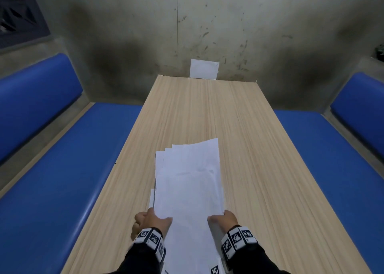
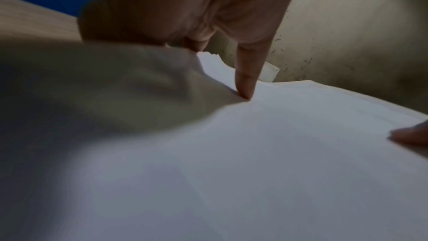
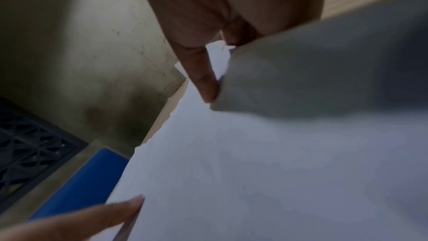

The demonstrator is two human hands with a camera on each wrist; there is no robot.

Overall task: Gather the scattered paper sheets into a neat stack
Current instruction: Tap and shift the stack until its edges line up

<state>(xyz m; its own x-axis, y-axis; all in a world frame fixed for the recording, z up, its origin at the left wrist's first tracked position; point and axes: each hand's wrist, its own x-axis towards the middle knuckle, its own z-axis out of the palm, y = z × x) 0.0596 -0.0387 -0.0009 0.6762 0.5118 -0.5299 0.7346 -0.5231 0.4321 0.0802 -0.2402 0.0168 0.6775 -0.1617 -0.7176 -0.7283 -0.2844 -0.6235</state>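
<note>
A loose bundle of white paper sheets [image 1: 189, 182] lies lengthwise on the wooden table [image 1: 259, 149], its far edges fanned unevenly. My left hand [image 1: 152, 219] grips the bundle's left edge near me, thumb on top; in the left wrist view its thumb [image 2: 245, 80] presses down on the top sheet [image 2: 254, 162]. My right hand [image 1: 223, 218] grips the right edge the same way, and the right wrist view shows its thumb [image 3: 203, 81] on the paper [image 3: 254, 171]. The fingers under the sheets are hidden.
One more white sheet [image 1: 203, 68] leans against the stained wall at the table's far end. Blue padded benches [image 1: 68, 170] run along both sides of the table, the right one [image 1: 324, 159] close to the table edge. A dark grille [image 1: 18, 12] sits upper left.
</note>
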